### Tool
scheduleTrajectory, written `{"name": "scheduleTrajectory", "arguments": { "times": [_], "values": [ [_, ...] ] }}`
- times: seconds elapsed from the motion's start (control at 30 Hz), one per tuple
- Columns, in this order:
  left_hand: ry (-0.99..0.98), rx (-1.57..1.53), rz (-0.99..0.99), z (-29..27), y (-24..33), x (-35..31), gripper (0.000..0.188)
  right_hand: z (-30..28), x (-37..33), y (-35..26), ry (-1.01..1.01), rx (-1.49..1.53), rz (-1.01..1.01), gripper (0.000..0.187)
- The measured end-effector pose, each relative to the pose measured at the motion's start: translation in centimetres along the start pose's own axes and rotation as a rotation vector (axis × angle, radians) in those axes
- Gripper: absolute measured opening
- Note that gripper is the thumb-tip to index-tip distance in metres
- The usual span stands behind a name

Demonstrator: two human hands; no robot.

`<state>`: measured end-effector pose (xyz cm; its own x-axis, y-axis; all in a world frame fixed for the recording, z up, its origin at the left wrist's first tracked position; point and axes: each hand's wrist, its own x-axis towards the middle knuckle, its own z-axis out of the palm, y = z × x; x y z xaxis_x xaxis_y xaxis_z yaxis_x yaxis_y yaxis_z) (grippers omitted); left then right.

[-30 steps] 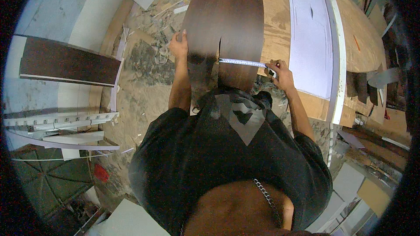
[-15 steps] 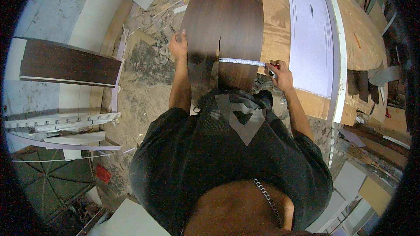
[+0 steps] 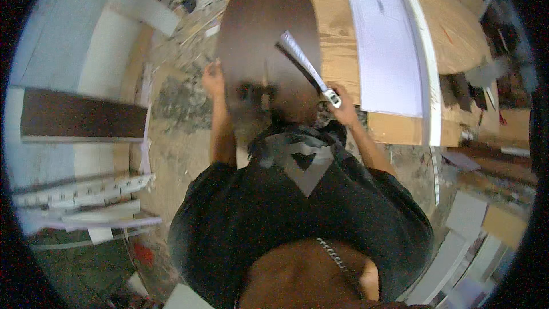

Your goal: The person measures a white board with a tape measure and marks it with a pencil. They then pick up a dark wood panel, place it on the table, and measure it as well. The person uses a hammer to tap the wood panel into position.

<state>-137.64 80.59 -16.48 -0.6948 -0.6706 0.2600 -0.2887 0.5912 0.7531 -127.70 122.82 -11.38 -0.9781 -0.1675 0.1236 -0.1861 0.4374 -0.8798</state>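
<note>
In front of me lies a dark brown wood-grain board [image 3: 269, 17] with a narrow slit in its near part. At the board's left edge, my left hand [image 3: 214, 80] is closed, its fingers somewhat blurred by motion. My right hand [image 3: 345, 109] grips a tape measure [image 3: 331, 98] beside the board's right edge. The tape's pale blade [image 3: 302, 57] sticks out toward the far left, raised at a slant over the board, with a dark shadow alongside it.
Under the board's right side is a tan plywood sheet [image 3: 337, 40], with a white panel [image 3: 389, 51] and a long white strip [image 3: 426, 46] on it. Scraps [image 3: 194, 28] litter the floor at the far left. Another dark board [image 3: 83, 115] lies among pale panels on the left.
The tape blade lay straight across the board from the slit to its right edge; now it is lifted and angled away. My right hand has turned with it. The whole view has shifted.
</note>
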Motion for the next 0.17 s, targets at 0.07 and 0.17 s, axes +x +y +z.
{"name": "scheduleTrajectory", "arguments": {
  "times": [0.07,0.17],
  "values": [
    [-0.030,0.024,-0.009,1.1,-1.3,0.4,0.065,0.9,-0.9,1.4,0.101,0.113,0.352,0.047],
    [-0.183,0.195,0.120,0.5,3.7,-1.9,0.035,1.9,-2.0,3.7,0.027,0.647,0.602,0.041]
  ]
}}
